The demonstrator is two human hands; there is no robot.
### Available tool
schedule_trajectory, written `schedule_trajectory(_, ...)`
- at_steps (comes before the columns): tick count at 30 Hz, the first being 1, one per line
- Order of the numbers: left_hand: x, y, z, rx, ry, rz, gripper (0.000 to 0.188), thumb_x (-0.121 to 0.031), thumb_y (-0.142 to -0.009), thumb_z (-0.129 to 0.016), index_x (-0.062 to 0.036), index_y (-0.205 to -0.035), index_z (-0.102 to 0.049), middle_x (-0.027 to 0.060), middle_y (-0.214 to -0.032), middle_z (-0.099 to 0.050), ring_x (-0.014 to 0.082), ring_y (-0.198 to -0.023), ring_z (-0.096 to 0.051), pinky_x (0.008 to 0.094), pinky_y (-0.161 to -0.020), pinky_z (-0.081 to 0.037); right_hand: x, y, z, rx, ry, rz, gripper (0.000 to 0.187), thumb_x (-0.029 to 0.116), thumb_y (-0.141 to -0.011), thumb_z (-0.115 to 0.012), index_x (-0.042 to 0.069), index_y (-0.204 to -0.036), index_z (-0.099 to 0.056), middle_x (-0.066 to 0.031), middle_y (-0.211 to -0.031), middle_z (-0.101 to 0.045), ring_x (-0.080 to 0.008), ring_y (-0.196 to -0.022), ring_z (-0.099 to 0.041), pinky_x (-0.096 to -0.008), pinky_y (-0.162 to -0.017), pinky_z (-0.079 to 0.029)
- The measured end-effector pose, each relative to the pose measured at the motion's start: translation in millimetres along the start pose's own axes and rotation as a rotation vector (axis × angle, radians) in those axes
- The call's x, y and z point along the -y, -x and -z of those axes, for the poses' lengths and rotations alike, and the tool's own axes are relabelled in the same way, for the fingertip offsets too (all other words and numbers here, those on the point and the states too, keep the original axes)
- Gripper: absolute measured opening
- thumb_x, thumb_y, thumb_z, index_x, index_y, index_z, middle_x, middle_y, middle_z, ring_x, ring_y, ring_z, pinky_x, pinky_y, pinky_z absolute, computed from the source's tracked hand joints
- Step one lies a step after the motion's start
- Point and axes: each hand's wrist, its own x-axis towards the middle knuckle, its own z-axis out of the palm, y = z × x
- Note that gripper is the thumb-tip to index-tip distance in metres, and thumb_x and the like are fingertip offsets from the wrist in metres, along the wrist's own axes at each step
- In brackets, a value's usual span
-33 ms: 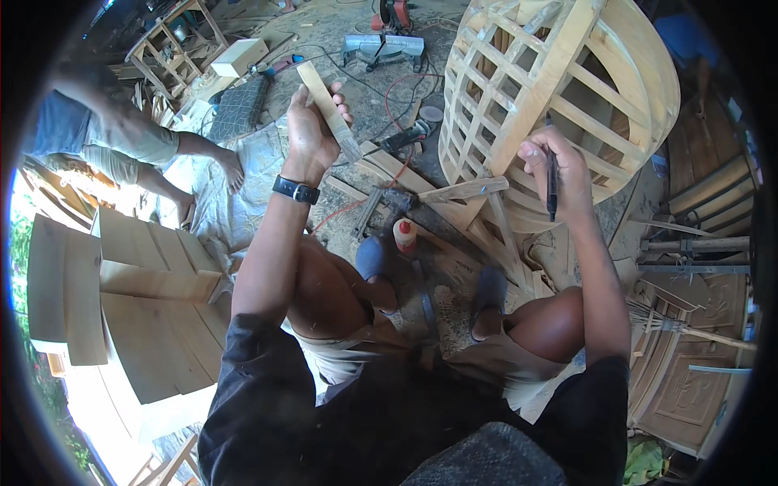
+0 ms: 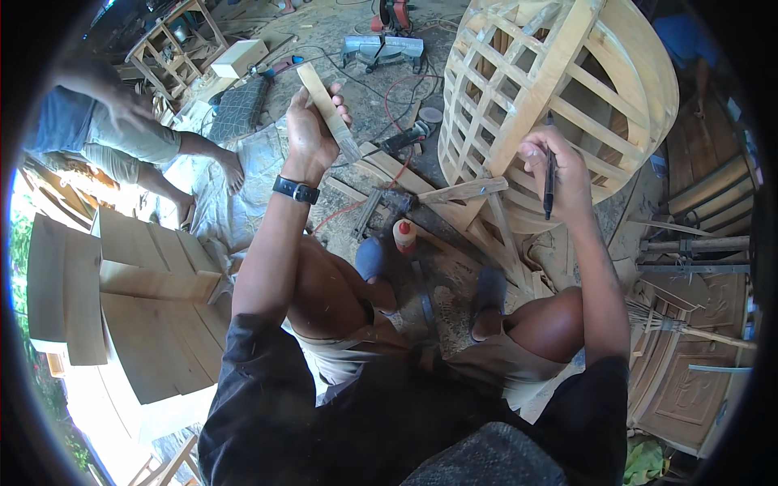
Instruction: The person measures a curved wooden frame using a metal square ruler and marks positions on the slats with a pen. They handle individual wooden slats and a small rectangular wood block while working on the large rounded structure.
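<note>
A short flat strip of pale wood (image 2: 318, 95) lies across the palm of my left hand (image 2: 311, 134), gripped by the curled fingers. My right hand (image 2: 565, 174) is closed around a slim black pen or marker (image 2: 550, 182), held nearly upright. Behind the right hand stands a large rounded wooden lattice frame (image 2: 519, 121). On the floor between my feet, a white glue bottle with a red cap (image 2: 404, 236) stands near a bar clamp (image 2: 377, 206).
A miter saw (image 2: 382, 50) and cables lie ahead. A co-worker (image 2: 121, 130) stands at the left on plastic sheeting (image 2: 212, 194). Wooden boxes (image 2: 158, 324) are at my left. Carved panels (image 2: 689, 364) and a broom (image 2: 689, 328) lie right. Offcuts (image 2: 397, 174) litter the floor.
The pen in my right hand has tilted slightly, its lower end shifting a little left. The co-worker's hand at the left has moved. My left hand and the wood strip look still.
</note>
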Motion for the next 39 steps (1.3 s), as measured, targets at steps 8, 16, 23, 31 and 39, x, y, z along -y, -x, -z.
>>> schedule_trajectory(8, 5, -14, 27, -0.137, -0.159, -0.094, 0.029, -0.027, -0.100, -0.043, -0.0009, -0.105, -0.053, 0.0071, -0.084, -0.055, 0.0184, -0.073, -0.055, 0.0325, -0.068, -0.050, -7, 8, 19, 0.079, 0.197, -0.008, 0.014, 0.014, -0.092, -0.065, 0.002, -0.091, -0.057, -0.0073, -0.067, -0.055, -0.0137, -0.057, -0.049, -0.0295, -0.055, -0.042)
schedule_trajectory(16, -3, -24, 69, -0.212, -0.260, -0.115, 0.012, -0.012, -0.091, -0.058, -0.0012, -0.094, -0.054, 0.0071, -0.081, -0.057, 0.0161, -0.068, -0.058, 0.0286, -0.062, -0.050, 18, 14, 11, -0.086, 0.044, -0.031, 0.010, 0.010, -0.090, -0.067, 0.003, -0.092, -0.059, -0.0036, -0.069, -0.055, -0.0082, -0.063, -0.052, -0.0266, -0.059, -0.043)
schedule_trajectory(23, -8, -33, 93, -0.224, -0.328, -0.165, 0.010, -0.012, -0.090, -0.058, -0.0023, -0.091, -0.055, 0.0060, -0.078, -0.057, 0.0147, -0.064, -0.056, 0.0286, -0.056, -0.049, 13, 20, 21, -0.082, 0.129, 0.019, 0.018, 0.009, -0.086, -0.066, 0.005, -0.083, -0.049, -0.0092, -0.066, -0.058, -0.0234, -0.057, -0.057, -0.0347, -0.056, -0.046)
schedule_trajectory(31, -14, -21, 100, -0.391, -0.459, -0.197, 0.012, -0.008, -0.087, -0.063, -0.0005, -0.091, -0.054, 0.0046, -0.075, -0.053, 0.0127, -0.062, -0.053, 0.0252, -0.053, -0.047, 23, 25, 30, -0.065, 0.072, 0.141, 0.019, 0.008, -0.080, -0.064, 0.007, -0.084, -0.045, -0.0098, -0.065, -0.058, -0.0324, -0.061, -0.061, -0.0409, -0.057, -0.047)
schedule_trajectory(39, -41, 50, 75, -0.092, -0.309, -0.319, 0.019, -0.018, -0.095, -0.056, 0.0005, -0.098, -0.053, 0.0063, -0.079, -0.054, 0.0166, -0.071, -0.056, 0.0266, -0.067, -0.050, 24, 34, 51, -0.031, -0.105, 0.163, 0.021, 0.004, -0.079, -0.062, 0.006, -0.082, -0.041, -0.0083, -0.065, -0.058, -0.0225, -0.061, -0.061, -0.0347, -0.057, -0.047)
